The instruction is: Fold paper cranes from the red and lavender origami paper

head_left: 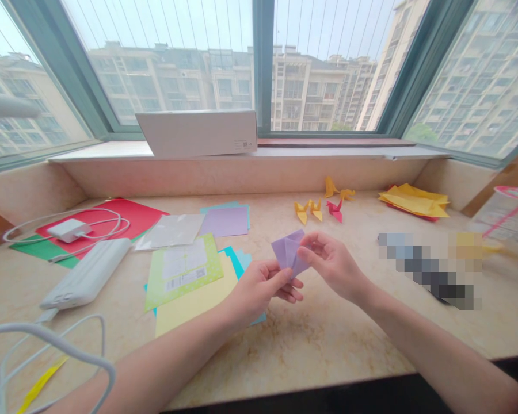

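Observation:
A small folded piece of purple origami paper (290,248) is held up above the stone counter, with crease lines showing on its face. My left hand (270,283) pinches its lower edge, the thumb in front and the fingers behind. At the paper's right side, my right hand (328,259) grips the edge between thumb and fingers. Its fingertips partly cover that corner. Beyond the hands stand several folded paper cranes: a pink one (335,211), yellow ones (301,213) and orange-yellow ones (330,187) behind them.
Left of my hands lie a green patterned packet (183,270), pale yellow paper (198,305) and purple sheets (225,221). A white power strip (86,273), charger (69,230) and cables are farther left. Yellow sheets (414,198) lie back right. A white box (198,133) stands on the sill.

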The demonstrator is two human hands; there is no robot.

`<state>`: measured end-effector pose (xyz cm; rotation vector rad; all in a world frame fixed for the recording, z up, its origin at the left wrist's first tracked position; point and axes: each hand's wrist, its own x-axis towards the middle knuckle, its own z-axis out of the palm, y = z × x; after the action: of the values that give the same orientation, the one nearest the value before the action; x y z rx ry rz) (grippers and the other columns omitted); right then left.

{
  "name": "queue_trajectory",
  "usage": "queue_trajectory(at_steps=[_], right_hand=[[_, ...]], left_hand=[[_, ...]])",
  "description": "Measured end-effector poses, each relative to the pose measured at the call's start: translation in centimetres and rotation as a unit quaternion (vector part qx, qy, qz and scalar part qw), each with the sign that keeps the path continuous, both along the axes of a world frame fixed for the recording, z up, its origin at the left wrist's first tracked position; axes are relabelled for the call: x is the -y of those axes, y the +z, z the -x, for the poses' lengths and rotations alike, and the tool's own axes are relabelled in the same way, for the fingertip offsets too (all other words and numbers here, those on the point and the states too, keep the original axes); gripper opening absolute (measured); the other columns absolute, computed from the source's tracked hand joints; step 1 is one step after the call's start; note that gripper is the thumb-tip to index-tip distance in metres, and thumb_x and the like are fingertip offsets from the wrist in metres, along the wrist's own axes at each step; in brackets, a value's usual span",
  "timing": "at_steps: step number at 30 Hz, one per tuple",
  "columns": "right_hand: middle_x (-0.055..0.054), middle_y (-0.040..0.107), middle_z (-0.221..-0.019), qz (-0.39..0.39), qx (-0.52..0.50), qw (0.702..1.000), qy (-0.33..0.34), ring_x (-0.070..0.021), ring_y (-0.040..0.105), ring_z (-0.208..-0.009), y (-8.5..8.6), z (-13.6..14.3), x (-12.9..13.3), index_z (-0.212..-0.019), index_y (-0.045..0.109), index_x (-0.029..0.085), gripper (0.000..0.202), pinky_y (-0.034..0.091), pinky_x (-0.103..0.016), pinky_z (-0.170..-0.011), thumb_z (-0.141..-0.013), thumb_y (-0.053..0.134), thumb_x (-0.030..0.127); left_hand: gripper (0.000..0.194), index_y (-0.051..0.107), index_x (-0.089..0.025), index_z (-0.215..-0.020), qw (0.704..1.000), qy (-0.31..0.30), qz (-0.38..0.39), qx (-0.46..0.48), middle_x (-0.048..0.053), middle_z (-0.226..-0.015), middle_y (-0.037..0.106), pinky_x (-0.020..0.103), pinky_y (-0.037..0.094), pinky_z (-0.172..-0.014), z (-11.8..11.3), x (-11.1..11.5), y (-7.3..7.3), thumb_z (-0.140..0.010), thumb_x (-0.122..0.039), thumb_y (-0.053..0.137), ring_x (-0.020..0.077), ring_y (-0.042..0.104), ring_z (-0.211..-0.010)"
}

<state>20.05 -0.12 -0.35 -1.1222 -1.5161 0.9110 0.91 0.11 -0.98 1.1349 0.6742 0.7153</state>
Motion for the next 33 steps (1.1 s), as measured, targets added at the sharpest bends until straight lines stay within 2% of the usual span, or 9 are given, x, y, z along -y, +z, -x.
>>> queue_trajectory(at_steps=[6,10,14,23,33], right_hand=[[0.001,0.061,-0.070,-0.012,0.051,0.998,-0.033,-0.0158,0.056,-0.066,-0.2,-0.3,-0.2,-0.078,0.058,0.021,0.028,0.042,-0.029,-0.061,-0.085,0.069,0.045],[0.000,0.064,-0.072,-0.029,0.078,0.995,-0.051,-0.0167,0.057,-0.067,-0.3,-0.5,-0.3,-0.080,0.061,0.021,0.028,0.043,-0.030,-0.063,-0.086,0.069,0.048],[0.000,0.064,-0.072,-0.045,0.096,0.993,-0.054,-0.0173,0.057,-0.068,-0.4,-0.5,-0.2,-0.080,0.061,0.022,0.028,0.044,-0.030,-0.064,-0.088,0.066,0.048],[0.000,0.062,-0.072,-0.064,0.099,0.990,-0.079,-0.0161,0.056,-0.066,-0.5,0.4,0.0,-0.078,0.059,0.021,0.024,0.042,-0.029,-0.063,-0.090,0.065,0.041],[0.000,0.063,-0.071,-0.093,0.121,0.983,-0.103,-0.0158,0.056,-0.064,-0.5,0.5,0.2,-0.077,0.060,0.022,0.022,0.042,-0.029,-0.062,-0.089,0.066,0.039]], left_hand=[[0.043,0.068,-0.009,-0.093,1.000,-0.016,0.002,-0.019,0.012,-0.090,0.075,0.027,0.057,-0.066,-0.1,0.2,0.0,-0.081,-0.050,0.074,0.0166,0.072,-0.068],[0.047,0.069,-0.008,-0.098,0.999,-0.026,-0.005,-0.021,0.016,-0.098,0.075,0.029,0.058,-0.070,-0.1,0.5,0.4,-0.083,-0.053,0.071,0.0176,0.073,-0.071],[0.044,0.069,-0.009,-0.101,0.999,-0.011,-0.023,-0.036,0.014,-0.097,0.075,0.030,0.058,-0.069,-0.2,0.4,0.5,-0.084,-0.050,0.071,0.0176,0.073,-0.069],[0.037,0.070,-0.011,-0.092,0.997,0.016,-0.050,-0.061,0.013,-0.092,0.075,0.032,0.058,-0.068,-0.3,0.5,0.0,-0.086,-0.047,0.068,0.0186,0.072,-0.069],[0.040,0.069,-0.011,-0.108,0.994,0.000,-0.086,-0.067,0.014,-0.104,0.073,0.033,0.060,-0.072,-0.4,1.1,0.4,-0.089,-0.047,0.064,0.0202,0.074,-0.076]])
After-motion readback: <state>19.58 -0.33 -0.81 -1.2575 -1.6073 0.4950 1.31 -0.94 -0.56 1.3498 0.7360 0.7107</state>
